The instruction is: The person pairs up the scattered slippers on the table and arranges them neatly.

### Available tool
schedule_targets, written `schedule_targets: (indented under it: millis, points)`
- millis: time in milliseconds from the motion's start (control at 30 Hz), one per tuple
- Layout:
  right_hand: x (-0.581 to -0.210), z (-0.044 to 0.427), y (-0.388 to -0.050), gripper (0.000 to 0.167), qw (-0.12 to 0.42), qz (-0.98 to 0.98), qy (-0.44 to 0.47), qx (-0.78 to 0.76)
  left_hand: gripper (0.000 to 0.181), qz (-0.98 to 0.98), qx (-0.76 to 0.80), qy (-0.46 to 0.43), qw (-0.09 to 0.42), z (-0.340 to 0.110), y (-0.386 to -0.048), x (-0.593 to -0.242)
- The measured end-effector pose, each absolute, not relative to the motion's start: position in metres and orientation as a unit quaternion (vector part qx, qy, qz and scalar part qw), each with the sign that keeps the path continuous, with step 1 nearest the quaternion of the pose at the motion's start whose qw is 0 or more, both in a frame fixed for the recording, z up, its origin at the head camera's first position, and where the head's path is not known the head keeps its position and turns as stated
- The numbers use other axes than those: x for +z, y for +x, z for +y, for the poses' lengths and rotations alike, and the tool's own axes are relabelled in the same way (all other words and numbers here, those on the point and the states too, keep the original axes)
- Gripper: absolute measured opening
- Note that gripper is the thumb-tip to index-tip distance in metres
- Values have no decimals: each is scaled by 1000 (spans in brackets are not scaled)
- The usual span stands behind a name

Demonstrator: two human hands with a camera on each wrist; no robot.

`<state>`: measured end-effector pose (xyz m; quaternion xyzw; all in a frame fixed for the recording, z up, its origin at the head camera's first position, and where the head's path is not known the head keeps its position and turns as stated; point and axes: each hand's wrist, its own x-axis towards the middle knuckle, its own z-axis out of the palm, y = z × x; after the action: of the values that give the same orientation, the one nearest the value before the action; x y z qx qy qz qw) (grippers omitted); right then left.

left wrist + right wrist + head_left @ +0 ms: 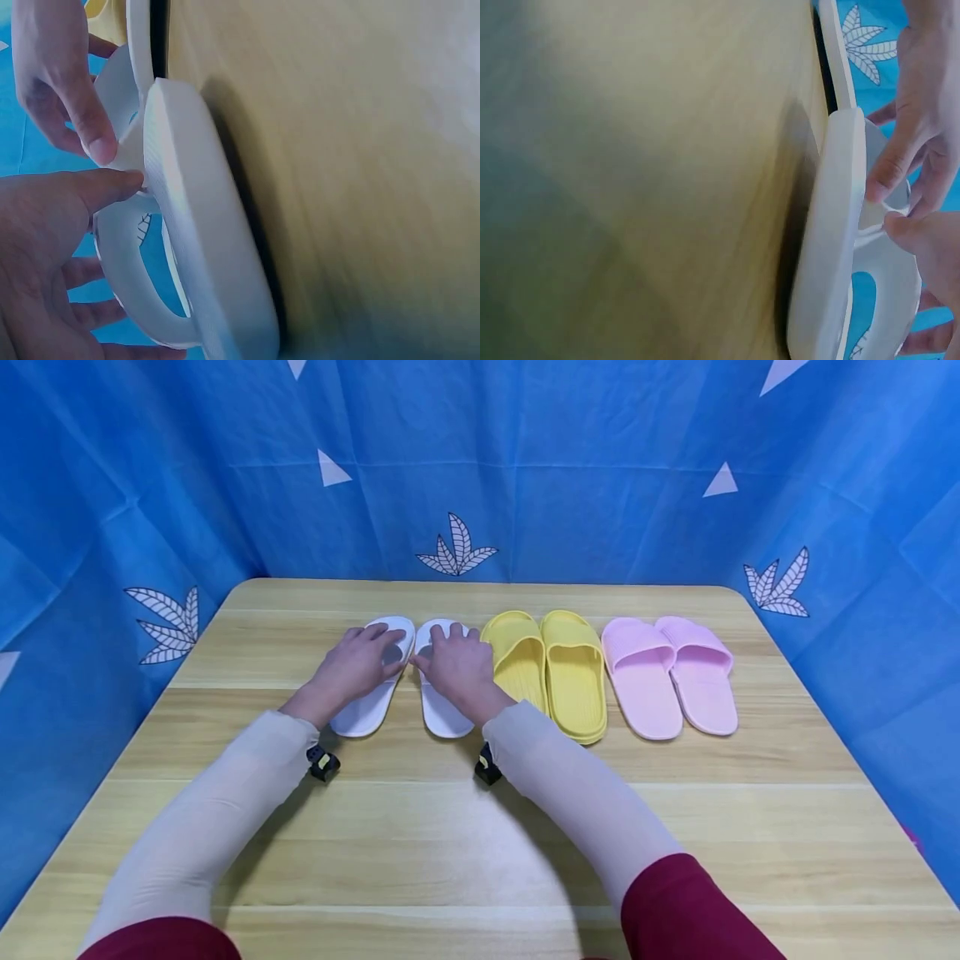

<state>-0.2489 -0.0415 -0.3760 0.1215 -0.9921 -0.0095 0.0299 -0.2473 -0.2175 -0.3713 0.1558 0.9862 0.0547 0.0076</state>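
Two white slippers lie on the wooden table, heels toward me. My left hand [354, 664] grips the left white slipper [362, 714] around its strap, with the thumb on the inner side and the fingers across the far side. On the right white slipper [446, 718], my right hand [461, 668] holds the strap in much the same way. The two thumbs come close together between the slippers. In the left wrist view, the white strap [124, 262] shows between thumb and fingers. The hands partly cover both straps in the head view.
Just right of my right hand is a pair of yellow slippers [576, 693], partly behind my wrist. Farther right lie pink slippers [648, 702]. A blue patterned curtain [585, 527] hangs behind the light wooden table [405, 843] and along its sides.
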Motion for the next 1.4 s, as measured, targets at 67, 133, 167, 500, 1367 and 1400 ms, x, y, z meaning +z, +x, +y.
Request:
schedule_targets:
  millis: [67, 133, 167, 500, 1367, 1400]
  points:
    - [-376, -42, -250, 69, 30, -992, 121, -12, 60, 987, 54, 154, 11, -215, -248, -371]
    - [-375, -42, -251, 71, 30, -992, 122, -14, 60, 987, 55, 150, 14, -211, -248, -370]
    - [-375, -42, -251, 71, 31, -992, 122, -17, 60, 987, 56, 147, 15, -210, -248, -369]
    - [-374, -38, -254, 65, 39, -990, 134, -22, 58, 990, 62, 129, 13, -202, -249, -369]
    - [-377, -38, -256, 59, 48, -983, 173, -31, 61, 986, 56, 152, 32, -202, -257, -365]
    - [-376, -38, -257, 59, 45, -984, 172, -29, 61, 986, 57, 150, 36, -202, -257, -365]
